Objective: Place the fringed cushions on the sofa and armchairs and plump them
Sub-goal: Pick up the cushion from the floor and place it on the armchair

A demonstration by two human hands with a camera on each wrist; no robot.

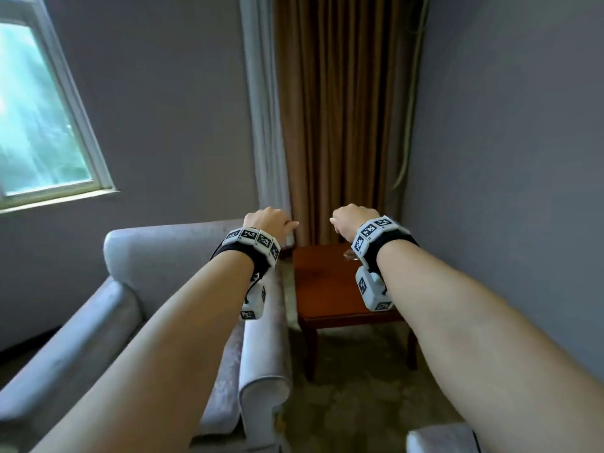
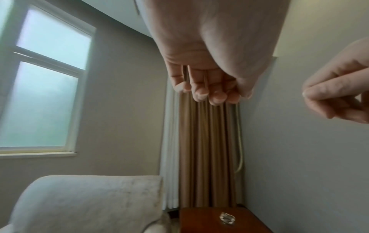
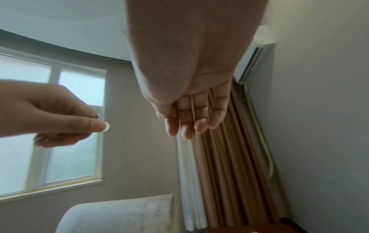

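From the head view, 2 bare forearms are seen stretched forward, each wrist wrapped in 1 band of black-and-white marker blocks. The left hand [image 1: 268, 221] is raised above the back of 1 pale grey armchair [image 1: 170, 256], and the right hand [image 1: 351, 217] is held over 1 small wooden tabletop [image 1: 327, 289]; both grips are loosely curled and nothing is held. No fringed cushion is seen in any view, so its position and long axis cannot be told. 1 brown curtain [image 1: 340, 119] hangs in the corner and 1 window [image 1: 39, 125] is set in the left wall. A corner of a 2nd pale seat [image 1: 438, 439] is cut off at the bottom edge.

In the left wrist view, 4 fingers [image 2: 201, 93] are seen bent loosely downward, empty. 1 small clear glass object [image 2: 227, 218] lies on the tabletop.

In the right wrist view, the fingers [image 3: 189, 124] hang relaxed and slightly parted, with 1 wall air conditioner [image 3: 253, 55] beside them.
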